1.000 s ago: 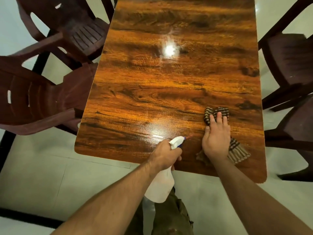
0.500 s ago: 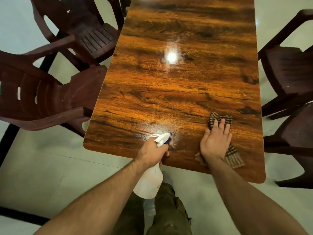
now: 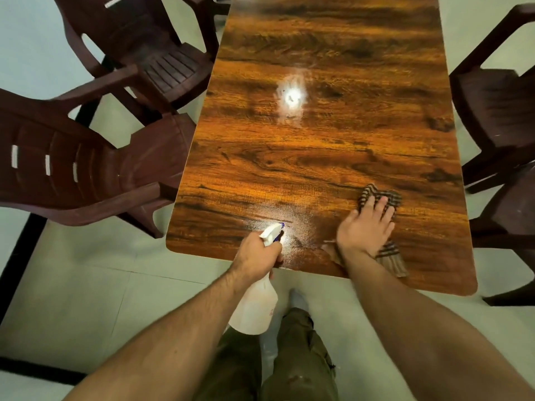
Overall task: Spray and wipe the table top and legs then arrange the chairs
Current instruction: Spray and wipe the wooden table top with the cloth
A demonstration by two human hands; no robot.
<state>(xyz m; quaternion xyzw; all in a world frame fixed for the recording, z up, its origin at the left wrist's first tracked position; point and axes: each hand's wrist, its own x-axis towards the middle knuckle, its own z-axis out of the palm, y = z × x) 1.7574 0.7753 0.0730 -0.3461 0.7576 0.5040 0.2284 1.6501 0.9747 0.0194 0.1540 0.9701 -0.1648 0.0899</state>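
Note:
A glossy brown wood-grain table top point(image 3: 333, 134) fills the middle of the head view. My left hand point(image 3: 256, 254) grips the neck of a white spray bottle point(image 3: 254, 308) at the near edge, its purple-tipped nozzle over a wet, shiny patch. My right hand point(image 3: 366, 230) lies flat with straight fingers on a brown striped cloth point(image 3: 389, 257) near the table's front right. Dark brown plastic chairs stand on both sides: one point(image 3: 66, 175) at near left, another point(image 3: 150, 50) at far left, and one point(image 3: 498, 111) on the right.
A further dark chair point(image 3: 509, 227) stands at near right, close to the table corner. The floor point(image 3: 86, 299) is pale tile with a black strip at the left. My legs in olive trousers point(image 3: 289, 357) stand just before the table's near edge.
My left hand with the spray bottle has moved left along the near edge. The cloth under my right hand has shifted slightly, and the view has drifted so the table sits further right.

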